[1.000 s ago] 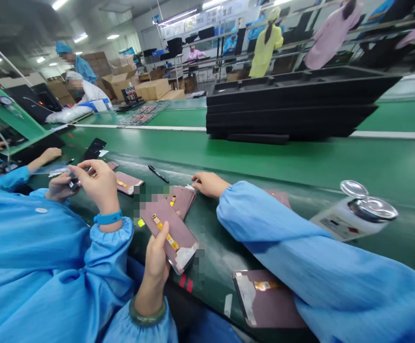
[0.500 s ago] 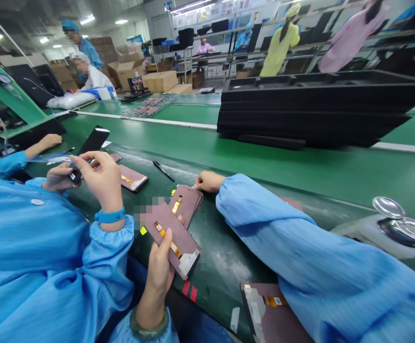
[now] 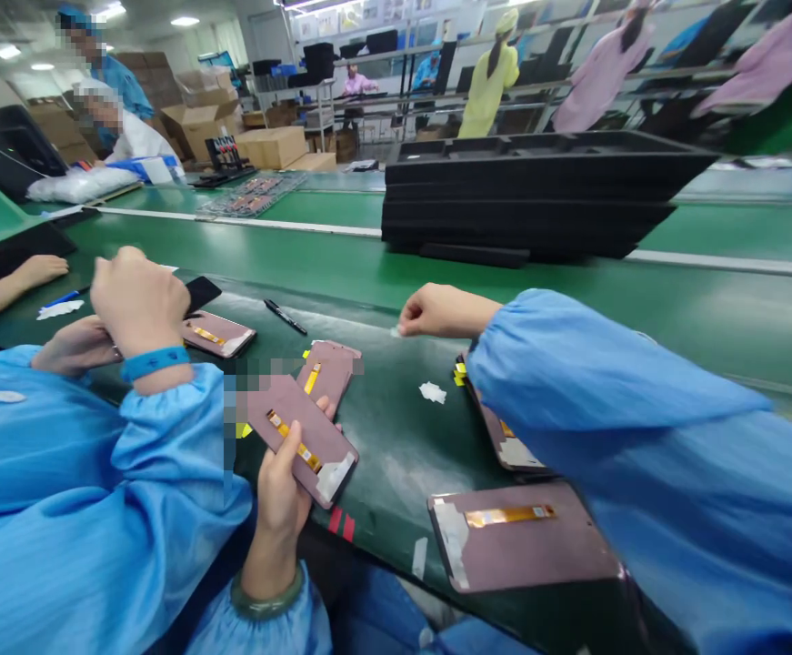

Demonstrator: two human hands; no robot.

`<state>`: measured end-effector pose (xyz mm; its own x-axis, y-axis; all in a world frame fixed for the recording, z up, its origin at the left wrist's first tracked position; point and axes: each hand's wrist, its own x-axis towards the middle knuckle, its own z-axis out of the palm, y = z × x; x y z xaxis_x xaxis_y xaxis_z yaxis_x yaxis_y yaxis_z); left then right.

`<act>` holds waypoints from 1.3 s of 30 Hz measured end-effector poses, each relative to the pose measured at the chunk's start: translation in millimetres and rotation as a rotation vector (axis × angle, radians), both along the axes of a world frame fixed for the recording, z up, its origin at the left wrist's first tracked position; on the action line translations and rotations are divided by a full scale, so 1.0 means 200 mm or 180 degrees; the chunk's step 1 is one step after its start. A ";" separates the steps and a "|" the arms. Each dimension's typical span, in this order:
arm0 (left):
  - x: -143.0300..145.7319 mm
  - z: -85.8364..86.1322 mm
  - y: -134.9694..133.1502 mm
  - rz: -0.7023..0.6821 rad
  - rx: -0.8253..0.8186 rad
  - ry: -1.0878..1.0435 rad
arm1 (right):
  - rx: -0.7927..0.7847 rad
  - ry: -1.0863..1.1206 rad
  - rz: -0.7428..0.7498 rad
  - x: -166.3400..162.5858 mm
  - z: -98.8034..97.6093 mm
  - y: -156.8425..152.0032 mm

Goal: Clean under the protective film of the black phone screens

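The left hand (image 3: pixel 279 496) grips a mauve phone screen panel (image 3: pixel 324 433) with orange flex cable (image 3: pixel 312 458); the right hand (image 3: pixel 445 309) pinches a pale scrap (image 3: pixel 395 333).

Shows dusty mauve on the panel (image 3: pixel 315 435) left of centre, with golden-orange strip (image 3: pixel 310 458) and silvery-white patch (image 3: pixel 336 478); plain blue on the sleeve (image 3: pixel 614 391) at right; dark green on the worktop (image 3: pixel 396 441); black on the upper-right trays (image 3: pixel 518 205); red on the tape (image 3: pixel 348 528) at lower centre.

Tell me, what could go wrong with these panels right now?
The left hand has its thumb across the orange strip of the held panel; pressing might crease it. Another panel lies near the edge of the table, close to the right sleeve in view; a sweep could nudge it off.
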<state>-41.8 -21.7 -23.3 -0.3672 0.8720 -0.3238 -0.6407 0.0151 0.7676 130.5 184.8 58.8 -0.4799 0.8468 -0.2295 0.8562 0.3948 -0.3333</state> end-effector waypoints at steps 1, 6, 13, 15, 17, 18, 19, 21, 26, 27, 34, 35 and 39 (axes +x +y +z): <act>0.01 0.01 -0.01 -0.0107 0.0025 -0.0052 | -0.0191 -0.0067 0.0045 0.05 0.00 -0.02; 0.08 0.06 -0.08 -0.1010 -0.0053 -0.0396 | -0.0825 -0.0324 0.0201 0.21 -0.17 -0.14; 0.19 0.04 -0.15 -0.1817 -0.0128 -0.0621 | -0.0107 -0.0324 0.0028 0.22 -0.34 -0.25; 0.22 0.04 -0.16 -0.1858 -0.0124 -0.0623 | 0.0138 -0.0228 0.0163 0.22 -0.34 -0.30; 0.24 0.04 -0.18 -0.1900 -0.0142 -0.0609 | 0.0328 -0.0130 0.0377 0.23 -0.34 -0.36; 0.25 0.04 -0.19 -0.1915 -0.0149 -0.0593 | 0.0406 -0.0090 0.0465 0.24 -0.33 -0.38; 0.26 0.04 -0.19 -0.1934 -0.0150 -0.0575 | 0.0467 -0.0057 0.0525 0.25 -0.31 -0.41; 0.28 0.06 -0.21 -0.1985 -0.0149 -0.0535 | 0.0567 0.0014 0.0531 0.27 -0.26 -0.46; 0.34 0.10 -0.27 -0.2162 -0.0182 -0.0490 | 0.0890 0.0518 0.0362 0.37 -0.06 -0.65; 0.35 0.11 -0.28 -0.2188 -0.0198 -0.0488 | 0.0944 0.0758 0.0357 0.38 -0.04 -0.71; 0.42 0.13 -0.32 -0.2332 -0.0422 -0.0452 | 0.1357 0.2378 -0.0020 0.41 -0.11 -1.02; 0.43 0.13 -0.33 -0.2294 -0.0446 -0.0427 | 0.1382 0.2477 -0.0156 0.41 -0.14 -1.04; 0.48 0.11 -0.33 -0.2107 -0.0556 -0.0107 | 0.0448 0.2718 -0.0634 0.38 -0.22 -1.11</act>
